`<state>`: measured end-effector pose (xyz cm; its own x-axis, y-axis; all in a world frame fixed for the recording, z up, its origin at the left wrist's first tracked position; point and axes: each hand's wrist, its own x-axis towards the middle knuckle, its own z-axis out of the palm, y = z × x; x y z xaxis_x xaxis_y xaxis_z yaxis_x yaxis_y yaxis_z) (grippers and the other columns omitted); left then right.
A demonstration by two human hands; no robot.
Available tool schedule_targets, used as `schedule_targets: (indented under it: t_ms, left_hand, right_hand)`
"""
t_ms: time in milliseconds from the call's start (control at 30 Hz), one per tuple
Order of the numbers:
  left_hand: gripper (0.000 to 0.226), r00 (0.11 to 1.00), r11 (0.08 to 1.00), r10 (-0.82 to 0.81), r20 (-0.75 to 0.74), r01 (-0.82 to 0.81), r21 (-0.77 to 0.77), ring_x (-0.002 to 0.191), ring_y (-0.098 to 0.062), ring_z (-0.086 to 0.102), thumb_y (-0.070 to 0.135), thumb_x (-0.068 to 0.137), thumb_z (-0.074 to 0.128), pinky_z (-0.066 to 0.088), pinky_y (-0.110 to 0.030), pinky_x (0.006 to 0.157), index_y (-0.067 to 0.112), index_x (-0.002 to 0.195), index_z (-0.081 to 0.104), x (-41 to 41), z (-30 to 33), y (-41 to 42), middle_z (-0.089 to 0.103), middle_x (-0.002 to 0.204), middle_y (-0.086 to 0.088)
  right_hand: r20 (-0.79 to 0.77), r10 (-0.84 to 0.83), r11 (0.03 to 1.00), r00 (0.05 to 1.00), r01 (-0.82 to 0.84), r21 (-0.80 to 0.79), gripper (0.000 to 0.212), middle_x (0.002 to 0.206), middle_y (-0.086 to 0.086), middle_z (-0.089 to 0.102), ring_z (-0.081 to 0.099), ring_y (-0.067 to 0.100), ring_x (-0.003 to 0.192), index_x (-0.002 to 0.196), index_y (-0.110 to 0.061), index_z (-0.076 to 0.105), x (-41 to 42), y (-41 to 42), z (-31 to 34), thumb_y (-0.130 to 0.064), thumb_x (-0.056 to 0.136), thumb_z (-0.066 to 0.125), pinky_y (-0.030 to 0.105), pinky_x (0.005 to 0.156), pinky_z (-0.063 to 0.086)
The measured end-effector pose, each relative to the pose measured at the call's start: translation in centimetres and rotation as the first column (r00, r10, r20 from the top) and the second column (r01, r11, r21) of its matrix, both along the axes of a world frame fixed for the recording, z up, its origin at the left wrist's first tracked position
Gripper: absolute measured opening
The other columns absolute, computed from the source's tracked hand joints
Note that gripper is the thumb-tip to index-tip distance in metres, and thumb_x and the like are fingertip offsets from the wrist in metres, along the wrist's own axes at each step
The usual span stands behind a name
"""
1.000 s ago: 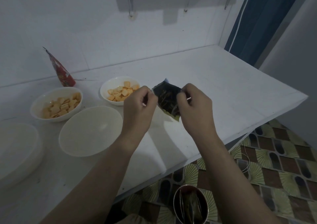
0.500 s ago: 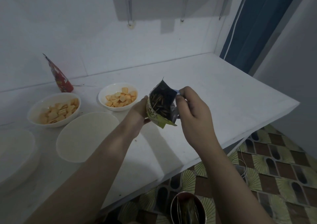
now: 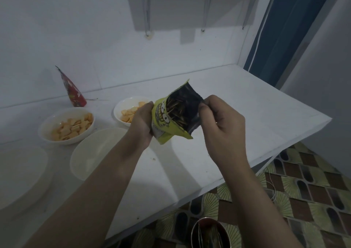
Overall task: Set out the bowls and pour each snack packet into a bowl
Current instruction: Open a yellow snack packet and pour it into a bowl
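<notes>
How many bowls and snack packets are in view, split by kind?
Bowls with orange snacks: 2, left bowl and far bowl
Empty bowls: 2, middle bowl and near-left bowl
Snack packets: 2, yellow packet held open by the left hand and right hand, red packet by the wall
Total: 6

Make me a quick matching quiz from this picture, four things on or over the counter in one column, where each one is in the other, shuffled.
Things:
1. yellow packet
2. red packet
3. empty bowl
4. small bowl of crackers

Places:
A. standing by the back wall
B. just behind the left hand
C. held open by both hands
D. on the counter, under the left forearm

Pairs: 1-C, 2-A, 3-D, 4-B
</notes>
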<state>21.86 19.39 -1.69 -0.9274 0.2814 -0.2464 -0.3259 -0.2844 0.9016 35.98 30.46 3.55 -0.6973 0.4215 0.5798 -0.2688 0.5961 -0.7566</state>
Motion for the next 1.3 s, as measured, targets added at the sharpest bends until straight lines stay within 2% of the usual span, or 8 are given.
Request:
schedule_targets:
  t_ms: [100, 200, 333, 433, 667, 900, 1100, 1300]
  left_hand:
    - [0.026, 0.998, 0.997, 0.068, -0.019, -0.069, -0.042, 0.090, -0.031, 0.060, 0.025, 0.097, 0.048, 0.054, -0.040, 0.080, 0.003, 0.101, 0.061, -1.3, 0.5, -2.1, 0.065, 0.089, -0.015]
    - [0.019, 0.970, 0.962, 0.086, -0.226, -0.140, -0.234, 0.075, -0.027, 0.056, 0.014, 0.094, 0.050, 0.051, -0.040, 0.067, -0.002, 0.084, 0.055, -2.6, 0.7, -5.7, 0.058, 0.080, -0.022]
    - [0.014, 0.935, 0.925, 0.255, -0.246, -0.310, -0.221, 0.070, -0.020, 0.058, 0.015, 0.093, 0.049, 0.049, -0.030, 0.064, 0.006, 0.087, 0.058, -3.8, 1.3, -11.5, 0.056, 0.076, -0.013]
    - [0.031, 0.896, 0.898, 0.357, -0.264, -0.407, -0.166, 0.052, -0.009, 0.051, 0.013, 0.096, 0.043, 0.043, -0.020, 0.051, 0.014, 0.065, 0.048, -4.2, 1.5, -16.8, 0.053, 0.057, 0.003]
    - [0.033, 0.797, 0.775, 0.505, -0.331, -0.588, -0.232, 0.069, -0.020, 0.035, 0.022, 0.094, 0.038, 0.030, -0.035, 0.060, 0.021, 0.061, 0.032, -5.7, 1.1, -29.6, 0.034, 0.065, -0.001]
    - [0.034, 0.736, 0.690, 0.554, -0.389, -0.668, -0.280, 0.089, -0.020, 0.048, 0.036, 0.097, 0.035, 0.044, -0.043, 0.085, 0.008, 0.092, 0.054, -6.6, 0.9, -38.0, 0.052, 0.093, -0.017]
    - [0.030, 0.717, 0.666, 0.545, -0.435, -0.685, -0.295, 0.086, -0.020, 0.046, 0.033, 0.100, 0.033, 0.039, -0.038, 0.079, 0.018, 0.076, 0.044, -7.1, -0.2, -42.5, 0.047, 0.078, 0.001]
    - [0.031, 0.664, 0.633, 0.554, -0.502, -0.728, -0.264, 0.067, -0.008, 0.040, 0.030, 0.104, 0.031, 0.034, -0.031, 0.067, 0.017, 0.078, 0.040, -6.1, -1.5, -44.2, 0.041, 0.074, 0.005]
  right_hand:
    - [-0.008, 0.034, 0.999, 0.999, -0.034, -0.022, 0.024, 0.060, 0.005, 0.055, 0.050, 0.021, 0.062, 0.068, -0.005, 0.056, -0.8, -1.7, 0.3, -0.011, 0.089, 0.048, 0.023, 0.052, 0.035]
    - [0.009, 0.122, 0.991, 0.993, -0.121, -0.054, 0.027, 0.061, 0.011, 0.055, 0.051, 0.022, 0.061, 0.066, 0.000, 0.054, -2.0, -3.9, 0.6, -0.015, 0.088, 0.049, 0.029, 0.054, 0.038]
    - [0.163, 0.296, 0.955, 0.941, -0.296, -0.023, 0.040, 0.063, 0.012, 0.057, 0.053, 0.022, 0.062, 0.066, 0.000, 0.058, -4.2, -7.7, 1.1, -0.033, 0.088, 0.052, 0.024, 0.051, 0.034]
    - [0.284, 0.409, 0.896, 0.868, -0.441, 0.058, 0.036, 0.062, 0.010, 0.055, 0.053, 0.022, 0.063, 0.062, -0.006, 0.052, -5.9, -11.6, 1.3, -0.034, 0.085, 0.054, 0.028, 0.052, 0.034]
    - [0.328, 0.368, 0.867, 0.870, -0.448, 0.217, 0.032, 0.060, 0.010, 0.060, 0.053, 0.024, 0.057, 0.062, -0.006, 0.053, -8.9, -21.6, 1.3, -0.032, 0.080, 0.049, 0.040, 0.058, 0.045]
    - [0.234, 0.289, 0.911, 0.928, -0.342, 0.231, 0.020, 0.071, -0.003, 0.064, 0.058, 0.014, 0.067, 0.081, -0.018, 0.056, -10.4, -29.9, -0.2, -0.028, 0.097, 0.052, 0.036, 0.061, 0.048]
    - [0.211, 0.201, 0.941, 0.957, -0.248, 0.230, 0.014, 0.080, -0.006, 0.067, 0.059, 0.013, 0.069, 0.088, -0.019, 0.059, -11.2, -34.8, -2.0, -0.026, 0.098, 0.052, 0.038, 0.061, 0.049]
    - [0.176, 0.244, 0.965, 0.954, -0.256, 0.051, 0.011, 0.087, -0.016, 0.064, 0.058, -0.002, 0.085, 0.094, -0.025, 0.058, -10.7, -37.7, -2.7, -0.022, 0.100, 0.049, 0.012, 0.062, 0.044]
